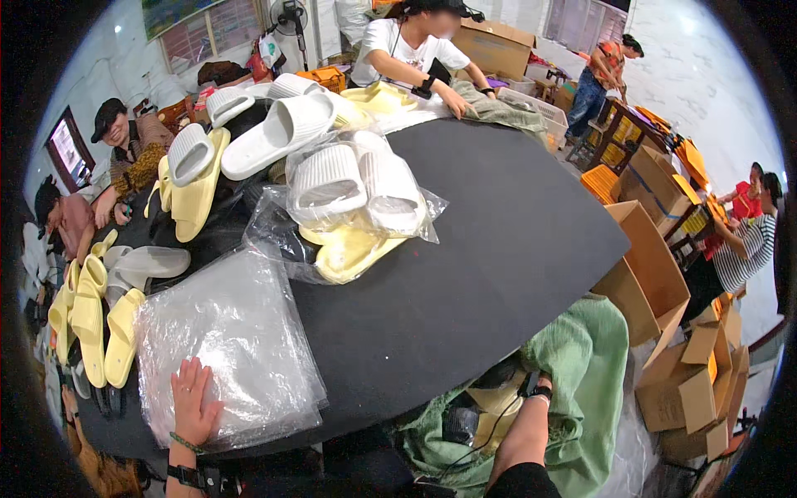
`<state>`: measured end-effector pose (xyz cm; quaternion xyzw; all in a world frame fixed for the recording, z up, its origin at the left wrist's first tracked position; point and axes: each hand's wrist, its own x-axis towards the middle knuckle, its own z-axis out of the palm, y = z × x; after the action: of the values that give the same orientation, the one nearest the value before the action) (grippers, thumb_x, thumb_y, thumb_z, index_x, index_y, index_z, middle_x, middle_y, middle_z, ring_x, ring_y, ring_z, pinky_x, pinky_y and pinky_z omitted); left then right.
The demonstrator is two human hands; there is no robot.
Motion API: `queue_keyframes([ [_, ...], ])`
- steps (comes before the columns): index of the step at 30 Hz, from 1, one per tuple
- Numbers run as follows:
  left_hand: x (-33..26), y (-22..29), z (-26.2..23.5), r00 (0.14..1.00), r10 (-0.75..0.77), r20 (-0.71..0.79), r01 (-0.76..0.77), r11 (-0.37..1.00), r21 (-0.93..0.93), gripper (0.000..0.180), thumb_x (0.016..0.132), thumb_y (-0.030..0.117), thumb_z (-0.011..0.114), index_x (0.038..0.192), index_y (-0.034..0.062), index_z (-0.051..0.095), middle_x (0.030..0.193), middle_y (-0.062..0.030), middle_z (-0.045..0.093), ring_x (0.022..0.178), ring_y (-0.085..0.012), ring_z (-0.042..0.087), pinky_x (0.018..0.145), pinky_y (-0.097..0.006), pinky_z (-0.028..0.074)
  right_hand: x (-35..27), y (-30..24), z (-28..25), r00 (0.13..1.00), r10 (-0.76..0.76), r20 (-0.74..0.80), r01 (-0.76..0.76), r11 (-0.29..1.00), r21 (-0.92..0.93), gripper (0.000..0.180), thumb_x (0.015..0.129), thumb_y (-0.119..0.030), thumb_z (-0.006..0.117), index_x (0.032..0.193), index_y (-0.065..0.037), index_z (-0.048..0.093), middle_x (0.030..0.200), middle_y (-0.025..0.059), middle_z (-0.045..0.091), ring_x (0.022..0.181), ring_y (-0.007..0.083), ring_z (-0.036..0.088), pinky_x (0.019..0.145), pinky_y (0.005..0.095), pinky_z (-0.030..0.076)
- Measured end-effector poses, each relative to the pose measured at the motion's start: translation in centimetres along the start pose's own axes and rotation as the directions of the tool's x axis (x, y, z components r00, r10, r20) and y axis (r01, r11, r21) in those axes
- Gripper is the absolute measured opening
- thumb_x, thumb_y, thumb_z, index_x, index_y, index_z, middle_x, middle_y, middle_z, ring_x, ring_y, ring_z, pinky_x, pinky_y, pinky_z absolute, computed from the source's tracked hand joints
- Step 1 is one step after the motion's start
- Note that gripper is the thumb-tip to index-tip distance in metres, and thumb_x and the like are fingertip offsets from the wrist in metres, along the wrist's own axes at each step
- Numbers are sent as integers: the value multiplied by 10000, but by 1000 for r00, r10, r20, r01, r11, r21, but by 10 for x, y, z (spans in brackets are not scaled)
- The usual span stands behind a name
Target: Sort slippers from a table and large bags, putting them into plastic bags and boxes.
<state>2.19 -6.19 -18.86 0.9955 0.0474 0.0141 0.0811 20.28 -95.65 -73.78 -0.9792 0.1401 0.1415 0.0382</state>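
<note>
My left hand lies flat, fingers stretched out, on a stack of clear plastic bags at the near left of the dark table. My right forearm reaches down past the table's near edge into an open green woven sack. Only a little of my right hand shows beyond the wrist strap; its fingers are hidden by the sack's folds. Pale yellow slippers lie inside the sack. Beyond the bags, a pair of white slippers wrapped in clear plastic rests on a yellow slipper.
More white slippers and yellow slippers are heaped at the far left; several yellow ones line the left edge. Co-workers stand around the table. Open cardboard boxes and orange crates stand at the right.
</note>
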Motion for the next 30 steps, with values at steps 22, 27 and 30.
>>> queue_keyframes([
  [22, 14, 5, 5, 1000, 8, -15, -8, 1000, -11, 646, 830, 373, 599, 1392, 83, 468, 1529, -161, 329, 1432, -387, 234, 1151, -569, 86, -83, -65, -65, 947, 238, 216, -265, 958, 108, 485, 963, -224, 436, 1427, -85, 423, 1452, 143, 446, 1320, 319, 427, 1046, 428, 397],
  [27, -18, 4, -8, 997, -62, -55, 61, 998, -9, 643, 818, 338, 621, 1390, 85, 472, 1528, -163, 331, 1429, -392, 241, 1150, -571, 94, -78, -168, -184, 928, 241, 285, -288, 948, 134, 464, 973, -220, 415, 1414, -77, 436, 1431, 151, 472, 1296, 322, 462, 1028, 446, 416],
  [30, -3, 6, -7, 998, -51, -25, 50, 998, -46, 656, 812, 342, 630, 1393, 84, 470, 1530, -163, 330, 1431, -394, 240, 1151, -569, 96, -75, -143, -152, 954, 209, 215, -221, 975, 34, 471, 968, -239, 429, 1412, -82, 441, 1450, 144, 449, 1314, 318, 437, 1047, 432, 394],
])
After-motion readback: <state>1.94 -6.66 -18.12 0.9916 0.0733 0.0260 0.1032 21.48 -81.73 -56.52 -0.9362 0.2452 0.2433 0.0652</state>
